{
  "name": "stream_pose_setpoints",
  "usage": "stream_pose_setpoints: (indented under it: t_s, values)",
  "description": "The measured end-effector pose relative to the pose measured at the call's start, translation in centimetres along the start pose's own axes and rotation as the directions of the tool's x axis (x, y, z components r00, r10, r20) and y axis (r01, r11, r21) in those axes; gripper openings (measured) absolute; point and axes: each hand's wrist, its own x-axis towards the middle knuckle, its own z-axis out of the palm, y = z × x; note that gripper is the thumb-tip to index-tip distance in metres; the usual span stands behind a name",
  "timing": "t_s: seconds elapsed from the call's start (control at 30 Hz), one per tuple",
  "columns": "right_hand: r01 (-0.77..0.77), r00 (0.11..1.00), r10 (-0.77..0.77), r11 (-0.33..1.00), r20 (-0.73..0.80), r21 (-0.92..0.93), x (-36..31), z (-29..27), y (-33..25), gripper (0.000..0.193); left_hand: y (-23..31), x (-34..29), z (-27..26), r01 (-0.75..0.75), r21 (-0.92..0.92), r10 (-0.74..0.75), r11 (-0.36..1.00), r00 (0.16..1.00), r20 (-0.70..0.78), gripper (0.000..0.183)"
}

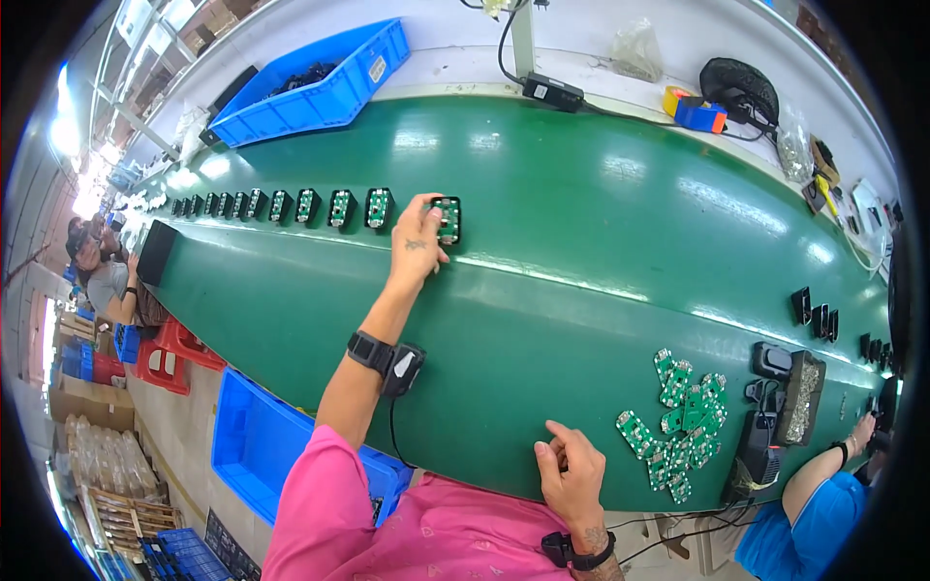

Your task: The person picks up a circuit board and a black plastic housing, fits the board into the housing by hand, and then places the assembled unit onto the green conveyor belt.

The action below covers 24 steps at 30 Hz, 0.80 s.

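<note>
My left hand (pixel 417 242) reaches out over the green table and grips a small black housing (pixel 459 219) with a green circuit board (pixel 448 225) seated in it. The thumb lies across the board; the other fingers are partly hidden. Leftward from this hand runs a row of similar board-filled housings, the nearest housing (pixel 379 207) just beside my fingers. By the table's near edge, my right hand (pixel 573 473) is empty, its fingers loosely bent and the thumb apart from the index finger. To its right lies a loose pile of green circuit boards (pixel 693 416).
A blue bin (pixel 291 111) with dark parts stands at the back left. Several black housings (pixel 802 306) sit far right, near a black charger-like device (pixel 759 450) and a tray (pixel 802 397). Co-workers are at both sides; another blue bin (pixel 257 436) is below the table edge.
</note>
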Motion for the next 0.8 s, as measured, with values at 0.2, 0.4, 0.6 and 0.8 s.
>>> stream_pose_setpoints:
  t_s: [0.2,0.4,0.6,0.8]
  values:
    - [-0.01,1.0,0.01,1.0,0.009,-0.028,0.1,0.3,-0.1,0.022,-2.5,2.5,-1.6,0.002,0.109,0.002,0.994,0.999,-0.043,0.029]
    - [-0.078,0.994,0.083,0.994,0.069,-0.077,1.3,-2.6,-2.4,0.023,-8.0,5.4,-4.0,-0.315,0.437,0.371,0.843,0.928,-0.046,0.036]
    - [0.106,0.994,-0.079,0.861,0.074,-0.498,6.7,-14.3,-2.9,0.021,-6.5,5.9,-4.6,-0.152,0.381,0.181,0.912,0.983,-0.041,0.04]
    - [-0.474,0.881,0.265,0.466,-0.393,-0.747,14.9,-28.7,7.4,0.033,-10.9,8.6,-4.2,-0.533,0.484,0.529,0.694,0.833,0.158,0.041]
